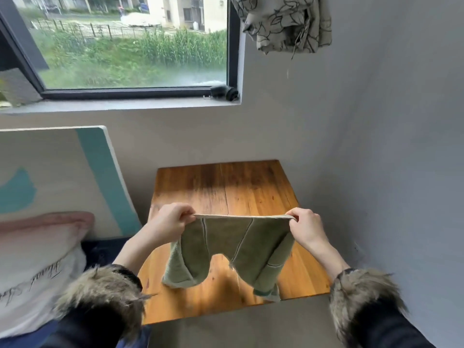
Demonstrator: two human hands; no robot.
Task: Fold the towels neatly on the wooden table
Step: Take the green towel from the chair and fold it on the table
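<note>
A green towel (233, 249) hangs in the air above the wooden table (226, 187), stretched taut along its top edge. My left hand (169, 221) pinches the top left corner and my right hand (307, 228) pinches the top right corner. The towel's lower part droops in two uneven lobes, their bottom ends near or touching the table's front half; I cannot tell which. Both wrists wear dark sleeves with fur cuffs.
The small table stands in a corner, with a grey wall (389, 172) on its right and behind it. A painted canvas (62, 177) leans at the left, with a pillow (32, 267) below it. A patterned curtain (286, 21) hangs above right, beside a window (130, 41).
</note>
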